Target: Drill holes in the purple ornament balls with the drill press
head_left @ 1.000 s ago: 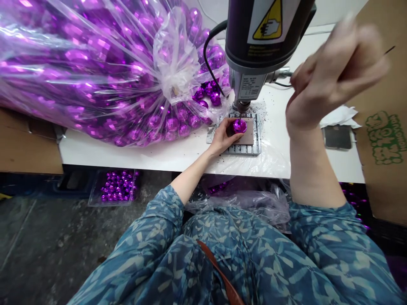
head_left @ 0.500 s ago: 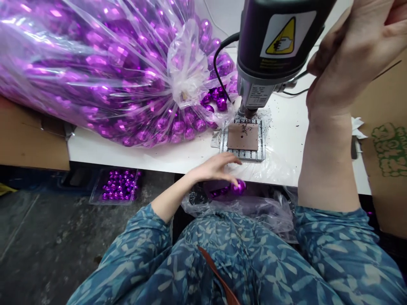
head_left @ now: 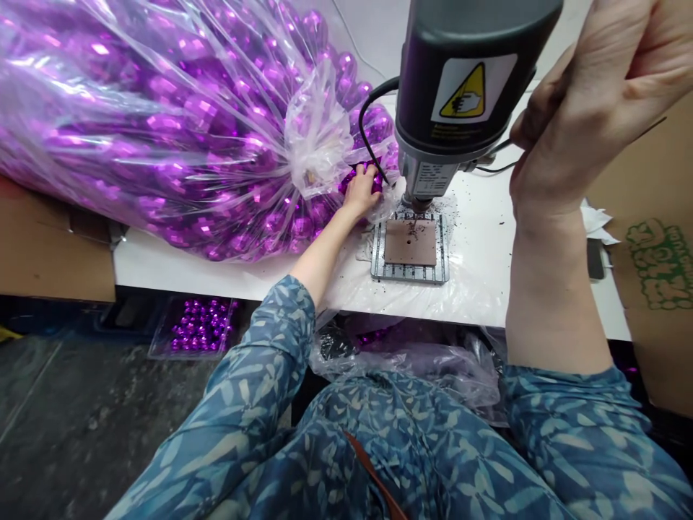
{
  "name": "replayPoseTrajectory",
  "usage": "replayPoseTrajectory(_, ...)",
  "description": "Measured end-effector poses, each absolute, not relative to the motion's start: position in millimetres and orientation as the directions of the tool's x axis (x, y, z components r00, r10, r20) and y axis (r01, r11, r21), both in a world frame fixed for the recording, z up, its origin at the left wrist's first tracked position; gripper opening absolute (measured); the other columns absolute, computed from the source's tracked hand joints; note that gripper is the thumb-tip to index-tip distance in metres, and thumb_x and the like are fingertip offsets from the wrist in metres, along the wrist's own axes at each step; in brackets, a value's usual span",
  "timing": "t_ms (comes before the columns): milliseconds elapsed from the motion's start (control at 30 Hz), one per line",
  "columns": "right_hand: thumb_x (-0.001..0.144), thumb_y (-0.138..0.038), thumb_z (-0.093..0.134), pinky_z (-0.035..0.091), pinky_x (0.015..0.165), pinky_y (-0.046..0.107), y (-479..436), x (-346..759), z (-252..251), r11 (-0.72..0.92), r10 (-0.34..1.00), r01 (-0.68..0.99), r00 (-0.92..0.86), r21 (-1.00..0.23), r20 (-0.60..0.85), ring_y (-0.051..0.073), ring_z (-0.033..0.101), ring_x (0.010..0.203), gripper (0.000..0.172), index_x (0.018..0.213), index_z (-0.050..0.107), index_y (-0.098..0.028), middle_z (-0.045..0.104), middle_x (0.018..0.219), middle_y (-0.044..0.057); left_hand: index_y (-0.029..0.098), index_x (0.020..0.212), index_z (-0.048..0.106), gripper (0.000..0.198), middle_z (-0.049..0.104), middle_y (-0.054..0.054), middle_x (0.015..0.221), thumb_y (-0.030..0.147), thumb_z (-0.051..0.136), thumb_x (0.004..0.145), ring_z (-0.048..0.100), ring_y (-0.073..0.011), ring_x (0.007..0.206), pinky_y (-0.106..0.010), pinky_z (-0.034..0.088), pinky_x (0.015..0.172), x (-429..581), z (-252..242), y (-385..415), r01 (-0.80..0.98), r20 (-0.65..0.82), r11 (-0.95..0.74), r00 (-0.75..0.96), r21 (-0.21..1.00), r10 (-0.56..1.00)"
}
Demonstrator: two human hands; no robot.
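Note:
My left hand reaches over the white table to shiny purple balls by the knotted mouth of a big clear plastic bag. Its fingers are apart and touch the balls; the fingertips are partly hidden among them. Raised at the right, my right hand is closed around the feed handle of a bench drill press, and the grip itself is covered by the fingers. Below the drill's chuck, a brown board with a small hole lies on the slotted metal base.
Dark shavings lie around the base. A clear box of purple balls stands below the table's left side. Plastic sheeting hangs in front of my lap. Cardboard boxes flank the table, the right one with green print. A black cable loops left of the drill.
My left hand has moved from the table's front edge up to the balls beside the bag. The purple ball beneath it earlier is gone from there. My right hand stays on the handle.

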State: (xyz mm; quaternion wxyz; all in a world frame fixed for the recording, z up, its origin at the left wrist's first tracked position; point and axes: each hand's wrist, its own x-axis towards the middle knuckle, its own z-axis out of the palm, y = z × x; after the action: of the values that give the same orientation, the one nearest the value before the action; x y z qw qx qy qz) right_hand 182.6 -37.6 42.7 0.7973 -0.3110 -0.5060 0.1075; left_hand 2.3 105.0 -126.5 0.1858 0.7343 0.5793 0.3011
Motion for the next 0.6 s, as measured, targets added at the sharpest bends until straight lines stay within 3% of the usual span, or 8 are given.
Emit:
replayPoseTrajectory(133,0.072,-0.065,0.061,0.019,0.054,0.016,-31,186,37,0.802,0.471,0.142,0.447,-0.580,0.761,-0.005,0.031,0.045,0.072,0.067,0.011,-0.013,0.018,0.049,-0.004,0.023,0.126,0.068,0.052,0.064,-0.014,0.134,0.034,0.086,0.079,0.058,-0.0353,0.137,-0.050,0.045,0.116,-30,-130,80,0.347,0.390,-0.434,0.191,0.832,0.901)
replayPoseTrajectory(200,0.072,-0.066,0.061,0.023,0.056,0.015,-27,189,35,0.820,0.447,0.141,0.448,-0.555,0.774,-0.006,0.030,0.046,0.072,0.068,0.012,-0.013,0.016,0.052,-0.004,0.026,0.129,0.067,0.048,0.068,-0.012,0.129,0.049,0.077,0.087,0.062,-0.0324,0.133,-0.050,0.050,0.110,-40,-131,60,0.163,0.357,-0.392,0.208,0.905,0.911)
replayPoseTrajectory(267,0.081,-0.055,0.061,0.025,0.056,0.016,-23,190,33,0.835,0.429,0.125,0.464,-0.536,0.775,-0.004,0.030,0.045,0.063,0.068,0.014,-0.015,0.015,0.053,-0.004,0.027,0.133,0.064,0.048,0.071,-0.012,0.124,0.056,0.063,0.095,0.068,-0.0302,0.124,-0.051,0.056,0.103,-45,-132,39,0.034,0.237,-0.254,0.253,0.967,0.938)
replayPoseTrajectory(333,0.091,-0.038,0.055,0.022,0.055,0.017,-20,191,33,0.838,0.428,0.113,0.469,-0.533,0.773,-0.003,0.029,0.045,0.052,0.068,0.014,-0.016,0.015,0.053,-0.004,0.026,0.135,0.064,0.051,0.074,-0.012,0.119,0.060,0.055,0.099,0.073,-0.0287,0.113,-0.051,0.059,0.096,-44,-134,23,-0.053,0.118,-0.107,0.313,0.993,0.942)
replayPoseTrajectory(433,0.094,-0.023,0.049,0.021,0.057,0.018,-17,190,34,0.842,0.424,0.108,0.476,-0.529,0.771,-0.003,0.026,0.045,0.048,0.067,0.010,-0.018,0.011,0.052,-0.003,0.024,0.129,0.067,0.055,0.077,-0.012,0.113,0.066,0.048,0.099,0.076,-0.0271,0.103,-0.049,0.062,0.093,-39,-137,7,-0.130,0.025,0.027,0.382,0.991,0.924)
replayPoseTrajectory(533,0.093,-0.024,0.053,0.024,0.059,0.017,-18,190,35,0.840,0.419,0.111,0.489,-0.531,0.765,-0.003,0.027,0.045,0.050,0.068,0.009,-0.018,0.012,0.052,-0.003,0.024,0.128,0.067,0.063,0.078,-0.013,0.114,0.071,0.035,0.102,0.076,-0.0260,0.100,-0.050,0.063,0.092,-31,-139,-1,-0.172,0.011,0.072,0.437,0.982,0.899)
replayPoseTrajectory(600,0.093,-0.030,0.054,0.023,0.058,0.017,-21,190,34,0.824,0.438,0.124,0.480,-0.553,0.760,-0.002,0.029,0.046,0.050,0.069,0.012,-0.018,0.017,0.053,-0.003,0.024,0.131,0.066,0.059,0.079,-0.013,0.115,0.067,0.037,0.102,0.076,-0.0250,0.098,-0.048,0.063,0.090,-27,-139,-5,-0.187,0.012,0.080,0.442,0.979,0.897)
